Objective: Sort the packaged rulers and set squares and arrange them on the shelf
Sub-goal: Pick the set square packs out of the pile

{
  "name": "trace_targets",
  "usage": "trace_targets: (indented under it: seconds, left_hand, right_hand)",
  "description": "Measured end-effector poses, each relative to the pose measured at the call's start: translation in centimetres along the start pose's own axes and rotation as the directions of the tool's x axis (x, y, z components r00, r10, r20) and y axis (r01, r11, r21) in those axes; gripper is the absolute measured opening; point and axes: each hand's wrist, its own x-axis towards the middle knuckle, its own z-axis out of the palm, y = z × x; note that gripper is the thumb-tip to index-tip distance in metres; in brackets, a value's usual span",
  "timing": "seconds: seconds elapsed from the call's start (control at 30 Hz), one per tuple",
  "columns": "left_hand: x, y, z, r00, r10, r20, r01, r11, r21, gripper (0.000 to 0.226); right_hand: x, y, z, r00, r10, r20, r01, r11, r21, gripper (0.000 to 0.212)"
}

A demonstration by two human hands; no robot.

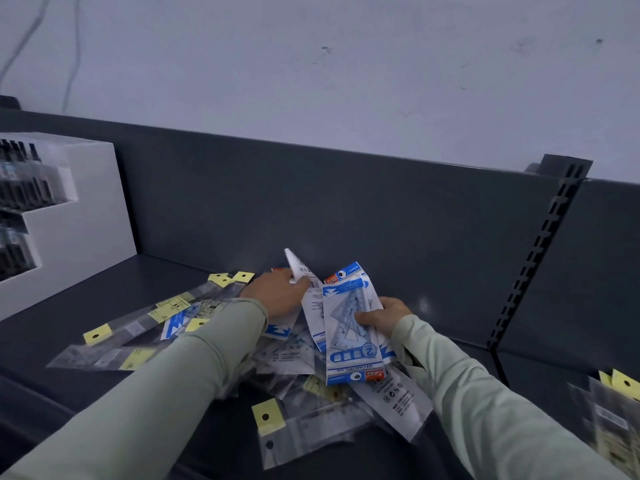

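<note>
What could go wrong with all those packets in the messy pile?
The right hand holds several blue packets fanned loosely; one might slip back into the pile. The left hand pinches a white packet that sticks upward; it might crease. Yellow-tagged packets lie mixed with blue ones, so kinds could get muddled.

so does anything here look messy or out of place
Yes: ruler packs and set square packs lie in an overlapping heap on the shelf, pointing every way. The right hand holds a few; the left hand pinches a white pack.
</note>
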Motion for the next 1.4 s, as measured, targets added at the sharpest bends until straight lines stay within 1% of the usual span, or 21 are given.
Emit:
trace_targets:
  seconds: [0.07, 0.17, 0.27, 0.4, 0.43, 0.5, 0.6, 0.67, 0.73, 0.77, 0.83, 0.87, 0.97, 1.0, 1.03, 1.13, 1.2, 1.23, 1.27, 1.3, 1.4]
  left_hand:
    - [0.5, -0.1, 0.3, 0.995, -0.078, 0.07, 0.081, 0.995, -0.049, 0.094]
    - [1.5, -0.8, 1.2, 0.98, -0.168, 0.102, 0.167, 0.986, 0.012, 0.108]
    - [2.6, -1.5, 1.7, 0.956, -0.273, 0.11, 0.28, 0.959, -0.048, 0.132]
    - [2.4, -1.5, 1.3, 0.926, -0.353, 0.136, 0.34, 0.934, 0.112, 0.136]
    - [2.9, -1.9, 1.6, 0.925, -0.353, 0.143, 0.342, 0.935, 0.099, 0.136]
    - [5.3, -3.7, 2.9, 0.939, -0.313, 0.146, 0.321, 0.946, -0.036, 0.137]
    - [8.7, -6.6, 5.6, 0.963, -0.249, 0.107, 0.269, 0.927, -0.262, 0.117]
    - [4.7, -3.7, 3.3, 0.971, -0.24, 0.011, 0.232, 0.923, -0.308, 0.1]
    - [2.0, -1.3, 1.4, 0.969, -0.224, -0.107, 0.175, 0.923, -0.342, 0.071]
    - [1.7, -0.8, 1.0, 0.963, -0.224, -0.149, 0.146, 0.901, -0.409, 0.057]
    - [1.4, 0.0, 0.0, 0.961, -0.213, -0.174, 0.061, 0.781, -0.622, 0.035]
    - [1.1, 0.5, -0.5, 0.965, -0.196, -0.173, 0.008, 0.685, -0.729, 0.029]
    - [0.1, 2.5, -1.6, 0.987, -0.074, -0.14, -0.102, 0.378, -0.92, 0.027]
    - [-0.4, 3.4, -1.7, 0.994, -0.009, -0.113, -0.104, 0.329, -0.938, 0.027]
    - [-0.9, 4.2, -1.7, 0.996, 0.053, -0.073, -0.086, 0.325, -0.942, 0.028]
    - [-1.6, 6.0, 0.4, 0.991, 0.13, 0.026, -0.036, 0.455, -0.89, 0.027]
    - [-1.9, 6.8, 1.9, 0.994, 0.111, 0.001, -0.064, 0.579, -0.813, 0.026]
    - [-1.8, 7.0, 2.6, 0.994, 0.105, -0.016, -0.08, 0.641, -0.764, 0.028]
    - [-1.7, 7.2, 3.1, 0.994, 0.109, -0.022, -0.092, 0.696, -0.712, 0.029]
    - [-1.6, 7.4, 3.5, 0.992, 0.127, -0.019, -0.108, 0.742, -0.662, 0.026]
    - [-1.3, 8.1, 4.0, 0.978, 0.188, -0.09, -0.206, 0.817, -0.539, 0.009]
  right_hand:
    - [0.0, 0.0, 0.0, 1.0, 0.003, 0.004, -0.003, 1.0, -0.008, 0.01]
    - [0.2, 0.1, -0.2, 1.0, 0.007, 0.017, -0.007, 1.0, -0.005, 0.008]
    - [0.5, 0.4, -0.3, 1.0, -0.002, 0.011, 0.002, 1.0, 0.008, 0.008]
    - [0.6, 0.8, -0.8, 1.0, -0.002, 0.009, 0.002, 1.0, 0.009, 0.008]
    - [0.6, 0.9, -0.9, 1.0, -0.001, 0.006, 0.001, 1.0, 0.004, 0.009]
    - [0.5, 1.1, -1.1, 1.0, 0.002, 0.002, -0.002, 1.0, 0.009, 0.009]
    - [0.5, 1.3, -1.2, 1.0, 0.008, -0.002, -0.008, 1.0, 0.015, 0.011]
    - [0.5, 1.4, -1.2, 1.0, 0.005, -0.009, -0.005, 1.0, 0.021, 0.011]
    - [0.5, 1.5, -1.3, 1.0, 0.008, -0.021, -0.007, 0.998, 0.058, 0.01]
    - [0.5, 1.6, -1.4, 0.999, 0.009, -0.031, -0.007, 0.997, 0.08, 0.009]
    - [0.5, 1.8, -1.6, 0.998, -0.002, -0.063, 0.009, 0.994, 0.112, 0.01]
    - [0.5, 1.9, -1.6, 0.997, -0.007, -0.083, 0.018, 0.992, 0.126, 0.013]
    - [0.5, 1.8, -1.5, 0.99, -0.002, -0.144, 0.029, 0.981, 0.19, 0.027]
    - [0.2, 1.6, -1.5, 0.988, 0.006, -0.155, 0.026, 0.978, 0.207, 0.027]
    - [-0.1, 1.4, -1.7, 0.986, 0.018, -0.165, 0.021, 0.972, 0.232, 0.025]
    - [-0.6, 1.1, -2.6, 0.975, 0.077, -0.208, 0.004, 0.932, 0.364, 0.01]
    - [-1.1, 1.3, -2.7, 0.974, 0.116, -0.193, -0.003, 0.864, 0.503, 0.016]
    - [-1.2, 1.6, -2.9, 0.983, 0.113, -0.147, -0.018, 0.846, 0.532, 0.029]
    - [-1.4, 2.0, -3.1, 0.991, 0.094, -0.094, -0.031, 0.85, 0.526, 0.043]
    - [-2.0, 2.2, -3.4, 0.997, 0.059, -0.053, -0.026, 0.87, 0.492, 0.046]
    - [-2.7, 3.5, -4.3, 0.997, 0.031, -0.075, -0.001, 0.929, 0.371, 0.02]
